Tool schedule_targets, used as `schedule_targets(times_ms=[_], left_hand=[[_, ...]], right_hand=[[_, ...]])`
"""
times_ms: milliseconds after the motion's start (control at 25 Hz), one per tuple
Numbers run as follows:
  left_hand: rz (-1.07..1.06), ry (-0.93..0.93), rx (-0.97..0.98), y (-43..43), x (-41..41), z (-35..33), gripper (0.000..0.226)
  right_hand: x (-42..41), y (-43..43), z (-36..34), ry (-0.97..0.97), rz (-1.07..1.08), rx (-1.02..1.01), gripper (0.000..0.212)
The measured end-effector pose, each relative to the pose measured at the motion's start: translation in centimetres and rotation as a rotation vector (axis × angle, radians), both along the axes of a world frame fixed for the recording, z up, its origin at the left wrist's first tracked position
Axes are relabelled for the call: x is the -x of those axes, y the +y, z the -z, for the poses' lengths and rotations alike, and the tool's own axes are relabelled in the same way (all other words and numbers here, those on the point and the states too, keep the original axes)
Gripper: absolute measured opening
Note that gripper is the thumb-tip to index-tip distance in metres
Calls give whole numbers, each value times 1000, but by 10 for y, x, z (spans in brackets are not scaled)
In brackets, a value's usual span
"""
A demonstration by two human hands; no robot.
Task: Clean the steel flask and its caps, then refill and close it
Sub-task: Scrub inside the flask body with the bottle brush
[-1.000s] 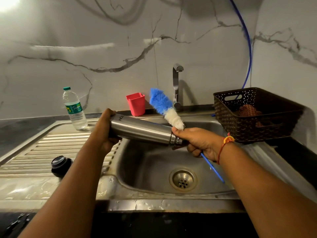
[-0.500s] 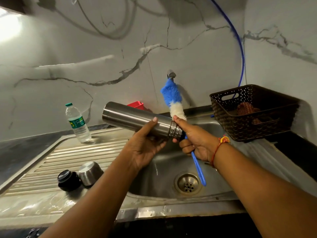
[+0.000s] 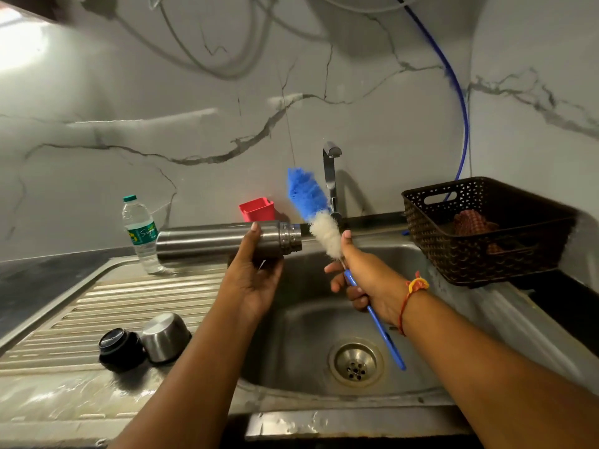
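While the cylindrical steel flask [image 3: 223, 243] is held level above the steel sink [image 3: 421, 264], it is grasped from below near its threaded neck by the left hand [image 3: 256, 280]; its open mouth is turned rightward and its inside cannot be seen. A blue-and-white bristle bottle brush [image 3: 316, 210] is gripped at its blue handle by the right hand [image 3: 366, 280], the bristles just beside the mouth. A black inner cap [image 3: 120, 346] and a steel outer cap [image 3: 165, 337] are left touching on the ribbed drainboard [image 3: 107, 299]. The contents of the brown woven basket [image 3: 479, 251] are hard to make out.
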State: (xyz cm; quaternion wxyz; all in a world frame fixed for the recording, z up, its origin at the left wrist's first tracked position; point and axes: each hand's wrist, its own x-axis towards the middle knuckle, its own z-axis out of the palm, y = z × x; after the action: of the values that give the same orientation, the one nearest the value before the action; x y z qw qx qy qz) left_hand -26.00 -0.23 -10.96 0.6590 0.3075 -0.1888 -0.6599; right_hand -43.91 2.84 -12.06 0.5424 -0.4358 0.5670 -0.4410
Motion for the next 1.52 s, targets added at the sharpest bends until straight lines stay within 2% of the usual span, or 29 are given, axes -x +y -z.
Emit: schedule_targets(times_ms=[120,240,320,440,560,840,1040,1240,1400,1520], left_hand=[[-73,0,40,-8,-14,3,57],[-86,36,81,-11,-22,-2,57],[-103,93,79,-14,-26,-3,55],[-132,153,86,-20,-33,-2,72],[-147,191,118,-27,-39,-2,85],[-176,258,136,-32,-46,-1,80],[-163,136,137,-21,-24,0,77],[-224,186,151,-21,-32,-6,69],[-233,-12,133,-14,-12,1,60],[-309,53,167,-18,-25,-8,61]], right_hand=[[-3,-1,3,63,2,25,71],[-10,4,7,191,-31,156,49],[-16,8,7,181,-38,239,36],[-21,9,3,239,-78,294,27],[-25,10,3,219,-86,245,29],[-34,20,6,305,-162,232,32],[-39,19,6,357,-97,261,36],[-30,17,13,653,-92,342,37],[-38,13,8,750,10,373,32],[-35,19,15,973,-2,402,25]])
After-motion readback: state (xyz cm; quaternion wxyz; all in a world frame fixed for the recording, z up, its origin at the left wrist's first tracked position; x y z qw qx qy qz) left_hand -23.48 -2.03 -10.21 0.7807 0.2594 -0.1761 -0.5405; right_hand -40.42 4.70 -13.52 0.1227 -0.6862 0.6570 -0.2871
